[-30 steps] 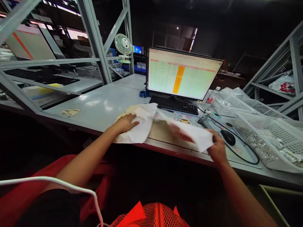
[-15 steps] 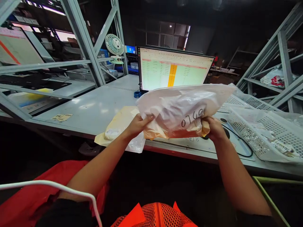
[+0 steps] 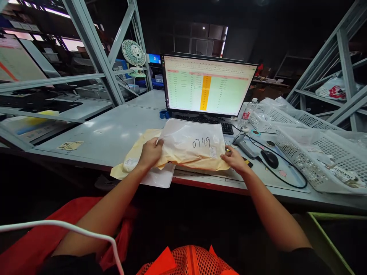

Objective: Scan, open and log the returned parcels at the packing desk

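A white plastic mailer bag (image 3: 186, 139) with handwritten digits and a small label lies nearly flat at the front of the desk, its lower part yellowish. My left hand (image 3: 151, 152) grips its left edge, thumb on top. At the lower right corner, my right hand (image 3: 233, 158) pinches the bag; something small, black and yellow shows by those fingers, too little to name. Under the left side of the bag rests a yellow padded envelope (image 3: 122, 168), together with a clear-white plastic sleeve (image 3: 159, 177) that hangs over the desk edge.
Behind the bag stand a monitor (image 3: 210, 88) and a keyboard (image 3: 228, 128). To the right are a barcode scanner (image 3: 245, 145), a mouse (image 3: 269, 158), a bottle (image 3: 250, 109) and white baskets (image 3: 315, 168). Blue tape (image 3: 164, 114) sits left of the monitor. A white cable (image 3: 57, 223) crosses the lower left.
The bag has come down from a raised, tilted pose to nearly flat at the desk, both hands lowering with it. The keyboard, scanner and bottle have come into sight.
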